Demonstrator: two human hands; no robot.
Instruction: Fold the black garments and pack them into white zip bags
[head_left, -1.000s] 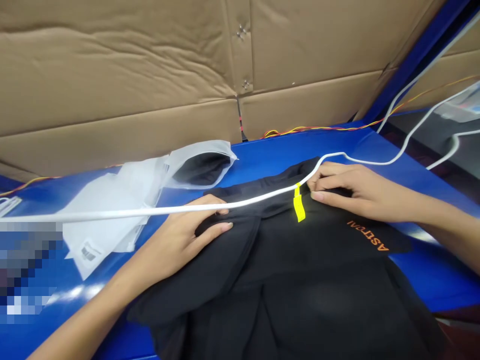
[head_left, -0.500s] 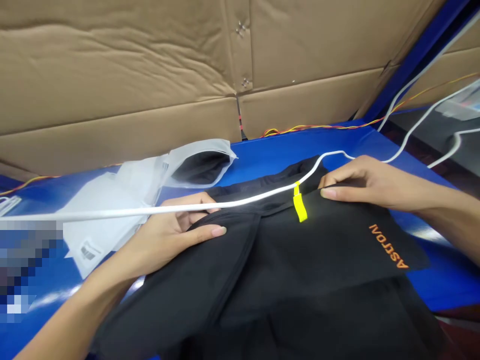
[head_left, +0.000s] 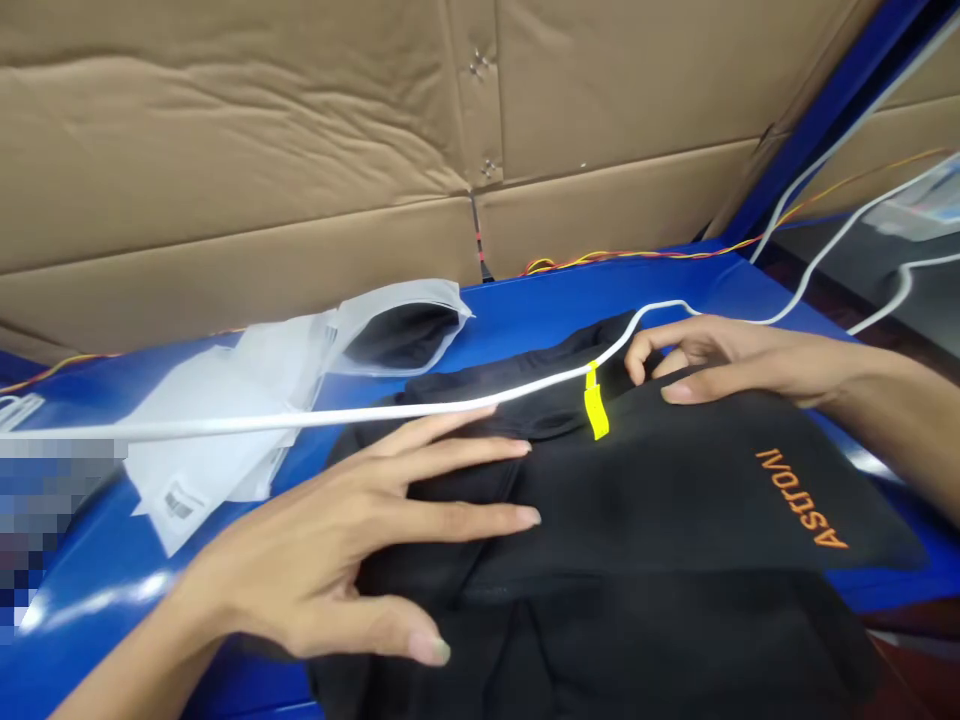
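A black fabric item (head_left: 637, 500) with orange lettering lies on the blue table (head_left: 510, 310). My left hand (head_left: 360, 530) is spread flat over its left part, fingers apart. At the item's upper right edge, my right hand (head_left: 705, 360) pinches the black fabric between thumb and bent fingers. A white cable (head_left: 360, 412) runs across above the fabric, passing near my left fingertips. From the cable hangs a yellow tag (head_left: 596, 412), between my two hands. More black fabric lies folded behind the front flap.
White plastic bags (head_left: 217, 400), one with something black inside, lie at the back left. Brown padded panels (head_left: 262, 130) stand behind the table. Red and yellow wires (head_left: 622, 256) run along the back edge.
My left hand has let go of the fabric's upper left edge and spread out on top. The left flap is folded inward. The lettered part has shifted slightly right.
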